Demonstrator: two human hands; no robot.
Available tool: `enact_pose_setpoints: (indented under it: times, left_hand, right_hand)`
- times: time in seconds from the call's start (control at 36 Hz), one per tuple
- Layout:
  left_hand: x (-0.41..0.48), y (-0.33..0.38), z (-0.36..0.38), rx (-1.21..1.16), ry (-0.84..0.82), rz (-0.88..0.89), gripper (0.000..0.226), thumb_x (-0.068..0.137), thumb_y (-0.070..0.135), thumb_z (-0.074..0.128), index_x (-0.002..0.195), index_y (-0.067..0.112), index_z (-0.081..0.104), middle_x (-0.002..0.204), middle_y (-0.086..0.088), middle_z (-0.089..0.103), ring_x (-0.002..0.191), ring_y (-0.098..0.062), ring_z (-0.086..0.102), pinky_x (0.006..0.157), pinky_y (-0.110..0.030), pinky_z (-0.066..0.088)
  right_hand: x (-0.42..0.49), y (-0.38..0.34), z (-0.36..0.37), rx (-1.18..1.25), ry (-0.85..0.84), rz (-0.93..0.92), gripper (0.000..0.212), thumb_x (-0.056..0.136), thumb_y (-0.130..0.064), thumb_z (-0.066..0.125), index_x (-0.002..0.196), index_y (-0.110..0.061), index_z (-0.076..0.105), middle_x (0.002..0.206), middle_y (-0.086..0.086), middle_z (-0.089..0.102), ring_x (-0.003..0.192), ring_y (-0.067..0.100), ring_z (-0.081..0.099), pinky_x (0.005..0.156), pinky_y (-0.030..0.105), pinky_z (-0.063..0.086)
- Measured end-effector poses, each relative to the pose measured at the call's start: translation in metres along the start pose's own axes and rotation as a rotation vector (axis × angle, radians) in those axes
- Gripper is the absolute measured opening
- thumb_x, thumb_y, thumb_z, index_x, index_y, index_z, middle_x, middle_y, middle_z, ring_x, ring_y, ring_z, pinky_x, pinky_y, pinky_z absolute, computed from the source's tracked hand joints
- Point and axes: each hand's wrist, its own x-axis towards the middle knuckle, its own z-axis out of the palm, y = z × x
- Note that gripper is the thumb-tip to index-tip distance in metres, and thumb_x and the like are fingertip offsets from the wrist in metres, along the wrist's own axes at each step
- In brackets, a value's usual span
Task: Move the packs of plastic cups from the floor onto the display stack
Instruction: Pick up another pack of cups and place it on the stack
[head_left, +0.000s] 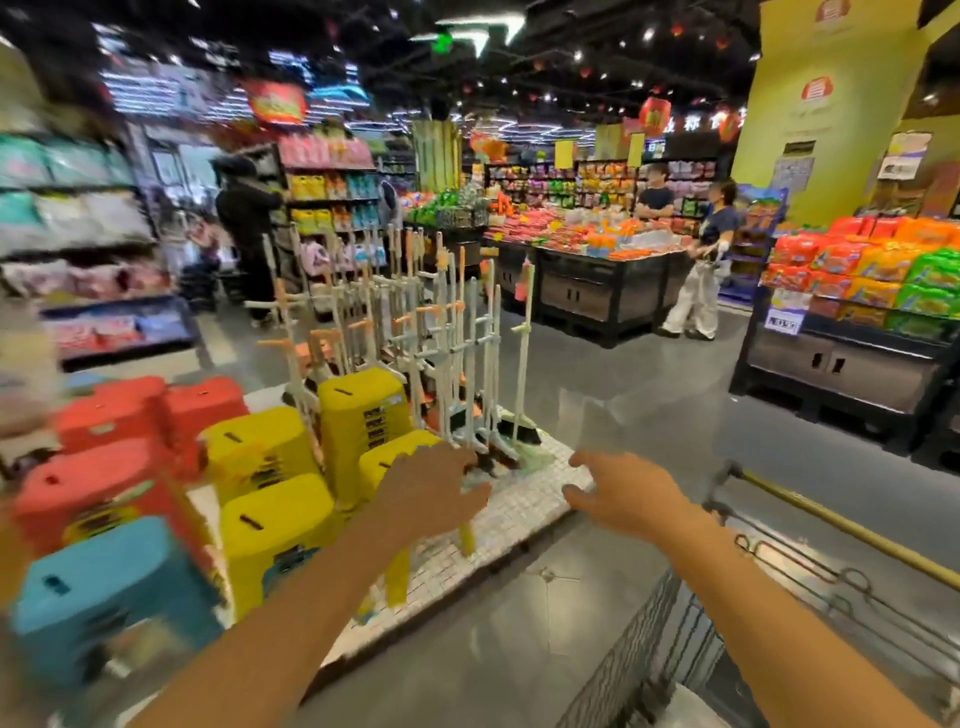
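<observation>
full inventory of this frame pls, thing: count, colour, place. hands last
Stool stacks: four yellow, about three red, one blue; on the white platform, left.
Brooms and mops: many, white and orange handles, standing on the platform behind the stools.
White platform: one, centre floor.
Cart: one, metal wire with a yellow bar, lower right.
Snack display tables: two, red, orange and green packs; centre back and right.
Shelves: left, blurred goods.
Shoppers: three; one dark-clothed at left shelves, two by the centre table.
Packs of cups: none discernible.
Left hand: empty, open, over the platform.
Right hand: empty, open, beside it.
</observation>
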Motion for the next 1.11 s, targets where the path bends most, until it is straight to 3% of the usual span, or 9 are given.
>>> enact_pose_setpoints:
  times: [0.08,0.17,0.28,0.5,0.64,0.78,0.89,1.0,1.11]
  left_hand:
    - [-0.034,-0.047,-0.012,0.007,0.024,-0.125,0.058,0.093,0.061,0.045,0.145,0.034,0.042,0.151,0.005,0.044,0.137,-0.022,0.042,0.109,-0.042,0.039]
    - [-0.079,-0.091,-0.028,0.041,0.082,-0.25,0.058,0.091,0.063,0.042,0.14,0.032,0.049,0.143,0.003,0.053,0.131,-0.022,0.05,0.105,-0.04,0.043]
    - [-0.152,-0.153,-0.046,0.053,0.164,-0.42,0.083,0.07,0.075,0.02,0.129,0.03,0.057,0.124,0.0,0.063,0.116,-0.024,0.059,0.094,-0.036,0.047]
    - [-0.329,-0.279,-0.075,0.123,0.199,-0.814,0.054,0.09,0.059,0.047,0.135,0.03,0.052,0.128,-0.001,0.061,0.114,-0.026,0.058,0.092,-0.039,0.047]
    - [-0.454,-0.332,-0.099,0.148,0.215,-0.974,0.053,0.091,0.058,0.046,0.132,0.026,0.055,0.13,-0.003,0.061,0.116,-0.025,0.057,0.095,-0.045,0.05]
    - [-0.569,-0.36,-0.11,0.177,0.269,-1.107,0.057,0.091,0.061,0.042,0.137,0.027,0.05,0.13,-0.004,0.062,0.098,-0.022,0.064,0.078,-0.038,0.056]
    - [-0.642,-0.381,-0.111,0.16,0.291,-1.271,0.052,0.089,0.062,0.044,0.126,0.028,0.056,0.117,0.004,0.066,0.102,-0.02,0.063,0.082,-0.041,0.056]
    - [-0.692,-0.403,-0.11,0.103,0.311,-1.39,0.058,0.086,0.065,0.041,0.131,0.031,0.056,0.127,0.005,0.062,0.114,-0.021,0.059,0.093,-0.045,0.051]
    - [-0.722,-0.432,-0.106,0.08,0.303,-1.475,0.056,0.089,0.061,0.046,0.134,0.028,0.053,0.128,-0.001,0.061,0.116,-0.024,0.057,0.098,-0.047,0.048]
  right_hand:
    - [0.012,-0.051,0.001,-0.013,-0.003,-0.129,0.052,0.096,-0.054,0.045,0.142,-0.029,0.045,0.136,0.003,0.058,0.119,0.027,0.057,0.094,0.04,0.049]
    - [0.026,-0.112,0.008,0.007,-0.014,-0.246,0.047,0.092,-0.059,0.048,0.131,-0.033,0.05,0.128,0.001,0.062,0.11,0.027,0.061,0.089,0.041,0.052]
    - [0.036,-0.206,0.02,-0.029,-0.03,-0.452,0.05,0.094,-0.058,0.046,0.137,-0.031,0.047,0.132,-0.001,0.06,0.115,0.023,0.059,0.088,0.039,0.051]
    - [0.005,-0.418,0.051,-0.056,0.021,-0.807,0.048,0.096,-0.056,0.045,0.136,-0.031,0.05,0.13,-0.001,0.063,0.115,0.023,0.06,0.082,0.033,0.049]
    - [-0.038,-0.543,0.067,-0.023,-0.062,-0.959,0.05,0.095,-0.056,0.046,0.139,-0.031,0.047,0.136,-0.001,0.058,0.122,0.023,0.056,0.093,0.037,0.048]
    - [-0.089,-0.652,0.085,-0.006,-0.073,-1.158,0.042,0.093,-0.054,0.05,0.128,-0.032,0.053,0.118,0.001,0.066,0.102,0.024,0.062,0.081,0.041,0.054]
    - [-0.127,-0.73,0.1,-0.034,-0.139,-1.291,0.049,0.095,-0.051,0.051,0.139,-0.03,0.047,0.133,0.003,0.06,0.116,0.025,0.058,0.087,0.037,0.05]
    - [-0.153,-0.796,0.117,-0.023,-0.177,-1.398,0.041,0.097,-0.046,0.049,0.133,-0.026,0.051,0.128,0.004,0.063,0.111,0.023,0.059,0.077,0.032,0.044]
    - [-0.166,-0.855,0.139,0.017,-0.195,-1.477,0.044,0.094,-0.053,0.049,0.131,-0.028,0.052,0.12,0.0,0.066,0.103,0.02,0.062,0.075,0.032,0.051]
